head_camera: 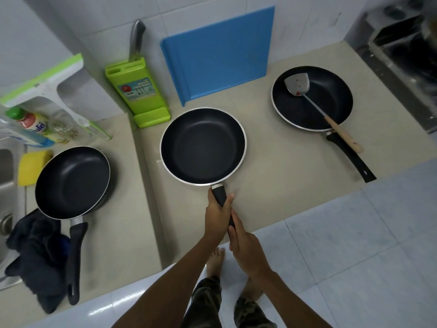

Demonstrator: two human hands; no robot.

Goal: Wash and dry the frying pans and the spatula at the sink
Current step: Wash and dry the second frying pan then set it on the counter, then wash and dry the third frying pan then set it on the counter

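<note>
Three black frying pans are on the beige counter. The middle pan (203, 145) is held by its black handle: my left hand (217, 216) grips the handle near the pan, and my right hand (246, 247) grips it further back. A second pan (72, 182) sits at the left near the sink (6, 185), its handle lying over a dark cloth (35, 256). The third pan (312, 98) sits at the right with a metal spatula (298, 85) with a wooden handle lying in it.
A blue cutting board (220, 55) leans on the tiled wall. A green knife block (139, 91) stands left of it. A yellow sponge (32, 166) and dish soap bottles (30, 129) sit by the sink. A stove (402, 55) is at the far right.
</note>
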